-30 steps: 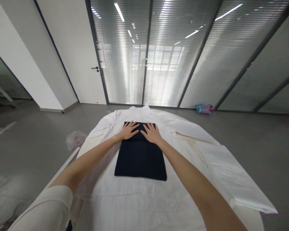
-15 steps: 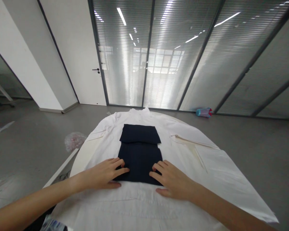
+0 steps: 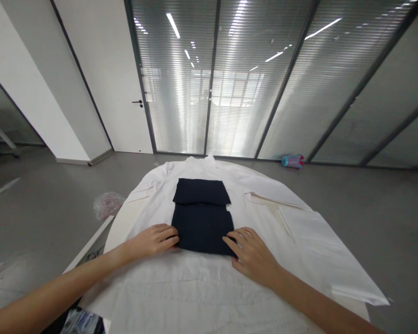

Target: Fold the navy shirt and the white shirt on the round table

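A dark navy cloth piece [image 3: 204, 227] lies flat on a white shirt [image 3: 181, 297]. Its upper part is a separate-looking flap or panel [image 3: 202, 191] that overlaps the lower part. My left hand [image 3: 158, 239] is closed at the lower left corner of the navy cloth, fingers together and the thumb mostly hidden below them. At the lower right corner, my right hand [image 3: 251, 253] has its fingers bent over the cloth edge, with the thumb at the bottom edge. The shirt's collar [image 3: 200, 160] points away from me.
The shirt covers most of a rounded pale board [image 3: 116, 227]. A clear plastic bag [image 3: 107, 204] lies on the floor at left, and a blue and pink bundle [image 3: 292, 161] by the glass wall. Packaged items [image 3: 81, 322] show below the board at lower left.
The navy cloth's bottom edge now sits a little farther from me. My left hand has shifted slightly left and its fingers have drawn together; my right hand has moved slightly forward.
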A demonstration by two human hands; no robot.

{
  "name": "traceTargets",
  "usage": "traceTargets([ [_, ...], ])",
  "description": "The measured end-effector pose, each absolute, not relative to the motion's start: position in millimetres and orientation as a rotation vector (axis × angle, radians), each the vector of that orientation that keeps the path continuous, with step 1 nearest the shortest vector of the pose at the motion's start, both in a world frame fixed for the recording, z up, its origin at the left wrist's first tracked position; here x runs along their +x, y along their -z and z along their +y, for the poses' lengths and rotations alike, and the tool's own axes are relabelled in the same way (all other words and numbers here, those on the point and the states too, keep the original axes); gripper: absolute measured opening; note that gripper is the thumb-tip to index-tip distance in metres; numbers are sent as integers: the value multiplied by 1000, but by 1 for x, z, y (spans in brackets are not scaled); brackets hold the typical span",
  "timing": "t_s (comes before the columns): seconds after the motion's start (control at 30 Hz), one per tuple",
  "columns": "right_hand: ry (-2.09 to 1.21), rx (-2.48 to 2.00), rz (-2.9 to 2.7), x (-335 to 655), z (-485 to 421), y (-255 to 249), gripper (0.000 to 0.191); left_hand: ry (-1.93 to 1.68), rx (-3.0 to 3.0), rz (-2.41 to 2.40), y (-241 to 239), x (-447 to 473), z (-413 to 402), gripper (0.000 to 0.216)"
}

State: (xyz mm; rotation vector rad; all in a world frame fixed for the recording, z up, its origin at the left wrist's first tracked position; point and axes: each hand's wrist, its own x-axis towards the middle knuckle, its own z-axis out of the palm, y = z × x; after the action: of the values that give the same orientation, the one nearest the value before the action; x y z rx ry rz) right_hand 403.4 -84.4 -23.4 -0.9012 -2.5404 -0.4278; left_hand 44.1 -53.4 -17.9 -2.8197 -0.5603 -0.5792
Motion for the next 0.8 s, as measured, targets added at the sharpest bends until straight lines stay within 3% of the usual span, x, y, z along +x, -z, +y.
traceTargets([
  [0.13,390,-790,-2492,405,-83,26,20,498,-2928,-650,24,34,-47,31],
  [0.4,264,-637,-2254,402,-86,-14,21,957,-3015,-680,-3,32,-52,24],
  [0.5,103,-814,-2094,395,-55,-34,25,1216,-2931,-1137,-15,41,-29,17],
  [0.63,-249,-1171,-1892,382,27,-43,27,1600,-2714,-1850,-18,64,41,25],
  [0.8,-443,-1710,-1804,366,115,-12,35,1373,-2483,-2510,3,92,123,16],
])
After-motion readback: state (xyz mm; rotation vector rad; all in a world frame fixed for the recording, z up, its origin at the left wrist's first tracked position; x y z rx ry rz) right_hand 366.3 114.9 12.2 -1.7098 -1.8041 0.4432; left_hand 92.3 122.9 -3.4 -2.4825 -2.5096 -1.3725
